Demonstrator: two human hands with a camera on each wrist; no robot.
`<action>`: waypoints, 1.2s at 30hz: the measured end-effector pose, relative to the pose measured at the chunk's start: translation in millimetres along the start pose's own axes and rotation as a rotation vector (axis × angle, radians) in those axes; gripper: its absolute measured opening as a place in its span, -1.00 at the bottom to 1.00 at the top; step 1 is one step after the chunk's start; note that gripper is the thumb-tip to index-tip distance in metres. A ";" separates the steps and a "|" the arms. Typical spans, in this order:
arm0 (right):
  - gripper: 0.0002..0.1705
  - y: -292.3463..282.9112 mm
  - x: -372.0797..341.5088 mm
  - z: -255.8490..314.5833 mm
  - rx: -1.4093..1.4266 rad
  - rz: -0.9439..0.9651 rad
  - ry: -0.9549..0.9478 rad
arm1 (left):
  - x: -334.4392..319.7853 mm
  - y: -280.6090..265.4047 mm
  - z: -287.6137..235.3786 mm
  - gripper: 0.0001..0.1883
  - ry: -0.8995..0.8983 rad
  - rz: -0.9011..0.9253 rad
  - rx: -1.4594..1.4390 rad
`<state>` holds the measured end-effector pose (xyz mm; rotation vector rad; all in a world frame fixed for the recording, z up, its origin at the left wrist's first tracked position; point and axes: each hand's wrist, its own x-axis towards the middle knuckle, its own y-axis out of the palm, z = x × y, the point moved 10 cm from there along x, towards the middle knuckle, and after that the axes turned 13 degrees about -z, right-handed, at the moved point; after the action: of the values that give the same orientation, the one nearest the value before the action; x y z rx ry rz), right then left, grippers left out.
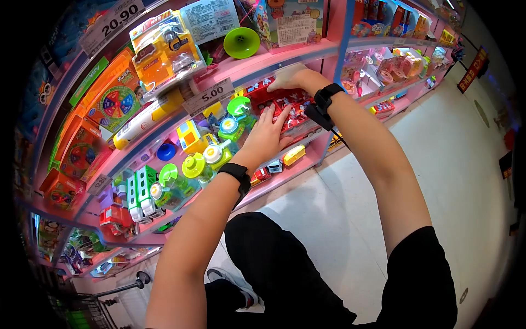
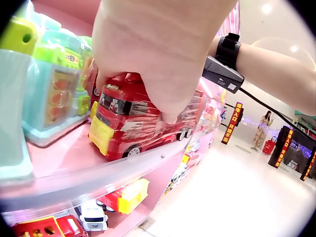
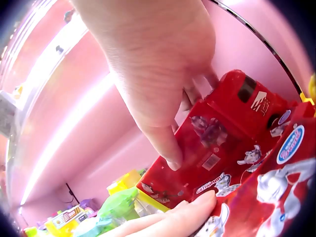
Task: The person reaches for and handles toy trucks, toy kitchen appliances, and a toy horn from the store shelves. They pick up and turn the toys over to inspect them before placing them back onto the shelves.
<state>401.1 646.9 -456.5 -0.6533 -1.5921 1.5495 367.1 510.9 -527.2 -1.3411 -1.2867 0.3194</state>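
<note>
Two wrapped red toy trucks with cartoon figures stand side by side on a pink shelf. My left hand (image 1: 263,137) lies over the front toy truck (image 2: 131,126), its fingers straight and spread across the top. In the left wrist view the thumb rests along that truck's side, above the wheels. My right hand (image 3: 158,84) grips the toy truck behind (image 3: 237,118), thumb on its printed flank and fingers bent over the far edge. That rear truck tilts in the right wrist view, next to the front one.
Green and yellow toy dispensers (image 1: 230,129) crowd the shelf left of the trucks. A clear shelf lip (image 2: 98,185) runs along the front. Small toy vehicles (image 1: 295,155) sit on the shelf below. Price tags (image 1: 208,97) and boxed toys are above; a tiled floor (image 1: 350,230) lies to the right.
</note>
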 end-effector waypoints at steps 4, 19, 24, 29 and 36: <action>-0.33 -21.0 2.3 4.4 0.021 -0.303 -0.131 | 0.8 -0.3 -1.2 -0.14 0.007 -0.016 0.010; -0.27 -15.6 -29.1 -10.4 0.157 -0.045 0.154 | 0.8 3.9 -1.6 -0.15 -0.016 -0.022 0.062; -0.28 -21.0 -34.4 -25.8 0.165 -0.125 0.140 | 0.3 3.4 0.6 -0.15 -0.005 -0.034 0.038; -0.27 -30.3 -51.2 -53.6 0.273 -0.527 0.363 | 0.6 2.7 0.4 -0.13 0.005 -0.070 0.049; -0.28 41.7 10.8 -85.6 0.389 -0.452 0.329 | 2.9 -8.7 9.1 0.28 -0.235 -0.080 -0.244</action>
<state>458.7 708.9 -501.6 -0.2853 -1.0599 1.2802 356.7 515.5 -521.1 -1.4838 -1.6125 0.2763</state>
